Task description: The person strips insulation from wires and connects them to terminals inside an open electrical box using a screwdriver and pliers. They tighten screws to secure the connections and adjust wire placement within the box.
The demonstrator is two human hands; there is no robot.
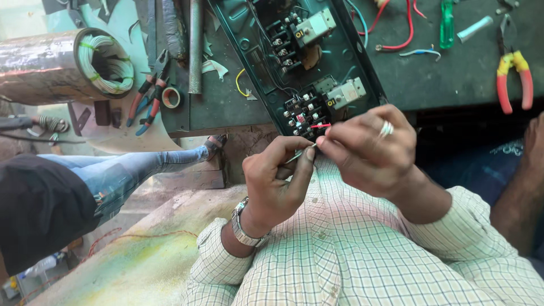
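Leftmost, a motor stator (62,65) and pliers (148,93) lie on the tabletop (226,102). Nearer the middle, the left hand (275,184) pinches a thin metal tool (299,154), its tip meeting the right hand (368,150), whose fingers grip a red wire (321,126) at the lower terminal block (309,113) of the dark switch panel (300,62). Several wires look fitted already; this one seems unfinished.
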